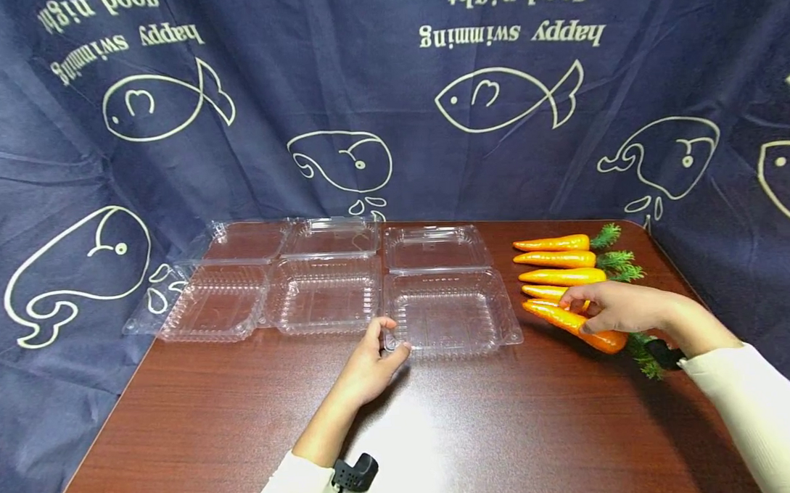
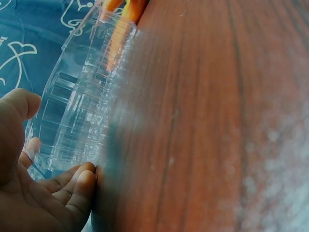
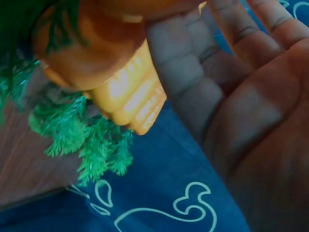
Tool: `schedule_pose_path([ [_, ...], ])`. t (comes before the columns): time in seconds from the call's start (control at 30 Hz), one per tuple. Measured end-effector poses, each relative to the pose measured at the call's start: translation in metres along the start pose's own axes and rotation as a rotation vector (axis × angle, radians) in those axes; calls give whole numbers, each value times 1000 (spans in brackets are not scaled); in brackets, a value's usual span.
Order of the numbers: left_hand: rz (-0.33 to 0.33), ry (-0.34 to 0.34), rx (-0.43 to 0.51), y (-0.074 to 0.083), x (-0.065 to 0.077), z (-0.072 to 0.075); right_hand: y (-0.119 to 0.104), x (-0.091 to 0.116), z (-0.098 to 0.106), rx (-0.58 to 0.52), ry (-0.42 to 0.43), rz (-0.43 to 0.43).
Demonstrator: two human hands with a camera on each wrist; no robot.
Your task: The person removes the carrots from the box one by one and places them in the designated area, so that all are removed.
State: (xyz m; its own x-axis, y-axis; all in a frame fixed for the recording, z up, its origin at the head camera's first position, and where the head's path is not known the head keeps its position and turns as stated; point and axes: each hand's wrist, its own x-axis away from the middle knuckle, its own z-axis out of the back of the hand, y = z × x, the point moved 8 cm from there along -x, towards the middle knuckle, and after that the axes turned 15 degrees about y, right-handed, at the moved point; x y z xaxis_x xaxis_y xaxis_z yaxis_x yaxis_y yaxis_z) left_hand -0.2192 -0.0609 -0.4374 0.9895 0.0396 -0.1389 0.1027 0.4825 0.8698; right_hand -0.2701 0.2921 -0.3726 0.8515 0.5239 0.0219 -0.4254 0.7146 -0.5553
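Observation:
My right hand [image 1: 616, 308] grips the nearest carrot [image 1: 554, 315] between thumb and fingers, at the right of the table. That carrot is orange with a green leafy top [image 1: 647, 357], and it lies slanted with its thick end toward me. Just behind it lie several more carrots [image 1: 562, 276] in a row, tips pointing left. My left hand [image 1: 366, 367] holds the near left corner of a clear plastic clamshell container [image 1: 446, 321], thumb and fingers around the corner. In the left wrist view, the fingers [image 2: 79, 181] curl at the container's wall [image 2: 72, 116], low by the tabletop.
Two more clear clamshell containers, a middle one [image 1: 325, 296] and a left one [image 1: 210, 304], stand in line with the first, lids folded back. The brown wooden table [image 1: 244, 418] meets a dark blue printed curtain [image 1: 389, 72] behind and at the sides.

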Motion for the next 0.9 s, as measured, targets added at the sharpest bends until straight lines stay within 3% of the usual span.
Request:
schedule_pose_path([
  [0.2,9,6,-3,-2,0,0,-4,2,-5,178,18,102],
  [0.37,23,11,-2,-3,0,0,-7,1,-8,226,41,153],
  [0.9,-9,13,7,0,-1,0,1,-3,-18,252,57,114],
])
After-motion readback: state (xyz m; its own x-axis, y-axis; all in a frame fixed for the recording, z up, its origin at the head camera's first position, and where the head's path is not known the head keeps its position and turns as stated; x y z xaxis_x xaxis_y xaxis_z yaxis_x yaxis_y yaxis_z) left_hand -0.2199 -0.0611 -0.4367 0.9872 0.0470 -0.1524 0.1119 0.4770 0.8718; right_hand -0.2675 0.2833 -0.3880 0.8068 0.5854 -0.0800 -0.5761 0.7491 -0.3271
